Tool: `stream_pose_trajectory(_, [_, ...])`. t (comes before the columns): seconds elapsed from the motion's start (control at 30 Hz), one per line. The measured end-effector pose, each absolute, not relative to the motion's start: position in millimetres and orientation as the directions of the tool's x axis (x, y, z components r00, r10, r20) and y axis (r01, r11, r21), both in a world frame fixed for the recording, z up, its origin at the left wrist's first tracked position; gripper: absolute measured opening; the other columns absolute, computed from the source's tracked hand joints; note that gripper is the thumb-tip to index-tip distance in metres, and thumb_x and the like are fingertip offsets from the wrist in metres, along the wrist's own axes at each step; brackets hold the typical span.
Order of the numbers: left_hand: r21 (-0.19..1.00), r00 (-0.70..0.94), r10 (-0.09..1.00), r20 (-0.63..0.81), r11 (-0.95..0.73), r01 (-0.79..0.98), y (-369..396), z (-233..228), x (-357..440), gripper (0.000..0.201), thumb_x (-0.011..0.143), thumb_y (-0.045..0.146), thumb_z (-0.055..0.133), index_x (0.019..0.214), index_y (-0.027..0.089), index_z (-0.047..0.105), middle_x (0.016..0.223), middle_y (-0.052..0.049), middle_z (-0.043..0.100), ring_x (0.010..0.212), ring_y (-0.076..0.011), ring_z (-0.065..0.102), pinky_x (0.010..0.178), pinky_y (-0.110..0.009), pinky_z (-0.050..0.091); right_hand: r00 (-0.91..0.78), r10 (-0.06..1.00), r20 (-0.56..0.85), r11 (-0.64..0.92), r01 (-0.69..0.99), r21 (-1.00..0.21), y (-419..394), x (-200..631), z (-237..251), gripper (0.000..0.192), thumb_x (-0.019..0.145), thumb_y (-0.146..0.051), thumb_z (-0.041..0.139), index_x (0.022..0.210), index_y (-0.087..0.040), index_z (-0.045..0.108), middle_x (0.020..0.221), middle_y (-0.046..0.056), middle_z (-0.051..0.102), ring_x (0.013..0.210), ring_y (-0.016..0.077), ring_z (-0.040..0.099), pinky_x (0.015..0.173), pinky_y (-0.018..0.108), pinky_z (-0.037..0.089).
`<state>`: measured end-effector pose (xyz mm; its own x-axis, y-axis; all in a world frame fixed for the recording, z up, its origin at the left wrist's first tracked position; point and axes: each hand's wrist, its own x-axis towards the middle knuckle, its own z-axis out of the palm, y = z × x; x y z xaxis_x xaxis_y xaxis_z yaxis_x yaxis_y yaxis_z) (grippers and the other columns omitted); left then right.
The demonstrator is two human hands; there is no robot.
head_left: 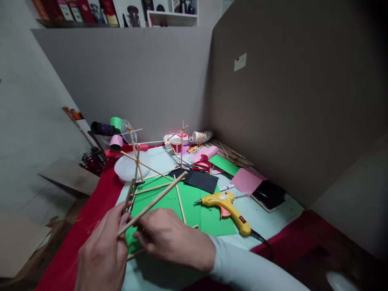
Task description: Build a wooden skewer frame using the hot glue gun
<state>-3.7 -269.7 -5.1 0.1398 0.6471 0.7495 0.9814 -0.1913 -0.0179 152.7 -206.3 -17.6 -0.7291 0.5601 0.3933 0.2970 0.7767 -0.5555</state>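
My left hand [101,244] is closed around a thin wooden stick [154,202] at its lower end, close to a corner of a stick frame [145,165]. The stick slants up to the right, above a green sheet [209,220]. My right hand [174,236] is beside it, fingers curled and pressed together near the same corner; whatever they pinch is hidden. Several sticks joined at crossing points make up the frame, which stands over the green sheet and a black sheet [201,180]. Right of my hands lies a yellow hot glue gun [230,206], its nozzle facing left.
Red scissors [202,165], pink paper [247,180], a black phone-like slab [268,195] and a pile of loose sticks [232,153] lie to the right. A translucent lid [123,169] and paper cups [177,145] stand farther back. Grey panels [136,76] enclose the table's back and right.
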Motion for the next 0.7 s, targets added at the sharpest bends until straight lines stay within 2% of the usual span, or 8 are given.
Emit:
stream_pose_trajectory(0.07, [-0.006, 0.145, 0.634, 0.759, -0.216, 0.976, -272, -2, -1, 0.031, 0.095, 0.013, 0.037, 0.115, 0.02, 0.058, 0.091, -0.005, 0.077, 0.075, -0.0165, 0.076, 0.063, -0.021, 0.053, -0.635, 0.616, 0.466, 0.72, 0.214, -0.661, -215, 167, -3, 0.015, 0.093, -0.015, 0.059, 0.097, -0.017, 0.073, 0.086, 0.005, 0.075, 0.07, 0.0164, 0.066, 0.066, 0.026, 0.05])
stream_pose_trajectory(0.13, [-0.006, 0.151, 0.621, 0.769, -0.229, 0.973, -272, 1, 1, 0.027, 0.098, 0.016, 0.036, 0.112, 0.02, 0.059, 0.088, -0.005, 0.077, 0.073, -0.0164, 0.076, 0.061, -0.021, 0.054, -0.564, 0.619, 0.546, 0.664, 0.006, -0.748, -223, 177, 13, 0.016, 0.094, -0.014, 0.061, 0.103, -0.017, 0.074, 0.095, 0.005, 0.077, 0.078, 0.015, 0.069, 0.075, 0.024, 0.053])
stream_pose_trajectory(0.27, [-0.008, 0.155, 0.607, 0.779, -0.237, 0.971, -273, 3, 4, 0.026, 0.1, 0.018, 0.035, 0.111, 0.018, 0.058, 0.088, -0.006, 0.078, 0.073, -0.0159, 0.076, 0.059, -0.021, 0.053, -0.548, 0.598, 0.584, 0.532, -0.274, -0.801, -234, 178, 24, 0.016, 0.097, -0.015, 0.062, 0.107, -0.018, 0.074, 0.108, 0.006, 0.077, 0.099, 0.0158, 0.071, 0.091, 0.026, 0.055])
stream_pose_trajectory(0.37, [0.028, 0.126, 0.617, 0.777, -0.233, 0.972, -274, 2, 3, 0.024, 0.103, 0.022, 0.037, 0.111, 0.02, 0.059, 0.088, -0.004, 0.076, 0.072, -0.0152, 0.074, 0.06, -0.022, 0.052, -0.504, 0.61, 0.611, 0.472, -0.389, -0.791, -234, 171, 19, 0.018, 0.1, -0.016, 0.059, 0.104, -0.021, 0.075, 0.098, 0.002, 0.075, 0.091, 0.014, 0.07, 0.084, 0.026, 0.056])
stream_pose_trajectory(0.43, [0.054, 0.09, 0.617, 0.782, -0.21, 0.976, -276, 2, 2, 0.023, 0.105, 0.025, 0.038, 0.108, 0.021, 0.06, 0.087, -0.004, 0.074, 0.074, -0.0157, 0.071, 0.064, -0.024, 0.051, -0.37, 0.662, 0.652, 0.482, -0.455, -0.748, -232, 173, 21, 0.015, 0.1, -0.017, 0.062, 0.103, -0.024, 0.075, 0.091, 0.0, 0.072, 0.085, 0.0126, 0.068, 0.079, 0.024, 0.056])
stream_pose_trajectory(0.53, [0.13, 0.038, 0.623, 0.781, -0.222, 0.966, -278, 1, 0, 0.021, 0.105, 0.028, 0.044, 0.105, 0.02, 0.064, 0.089, -0.004, 0.07, 0.081, -0.0166, 0.068, 0.075, -0.026, 0.049, -0.051, 0.725, 0.687, 0.569, -0.516, -0.64, -231, 193, 38, 0.013, 0.101, -0.022, 0.061, 0.101, -0.026, 0.073, 0.094, 0.0, 0.066, 0.089, 0.014, 0.065, 0.082, 0.028, 0.057])
stream_pose_trajectory(0.6, [0.219, -0.018, 0.633, 0.774, -0.241, 0.945, -280, 0, -2, 0.019, 0.103, 0.03, 0.051, 0.102, 0.021, 0.067, 0.091, -0.003, 0.069, 0.085, -0.0159, 0.067, 0.081, -0.026, 0.047, 0.105, 0.717, 0.689, 0.629, -0.523, -0.575, -231, 211, 53, 0.019, 0.105, -0.023, 0.053, 0.098, -0.025, 0.07, 0.091, 0.001, 0.063, 0.089, 0.0161, 0.065, 0.086, 0.034, 0.058])
stream_pose_trajectory(0.7, [0.392, -0.136, 0.671, 0.729, -0.246, 0.887, -284, 1, -3, 0.019, 0.101, 0.036, 0.056, 0.096, 0.025, 0.07, 0.094, 0.001, 0.071, 0.087, -0.0135, 0.068, 0.082, -0.024, 0.047, 0.126, 0.667, 0.734, 0.727, -0.329, -0.603, -228, 231, 61, 0.02, 0.107, -0.02, 0.049, 0.103, -0.028, 0.066, 0.08, -0.003, 0.057, 0.068, 0.0124, 0.058, 0.067, 0.028, 0.053])
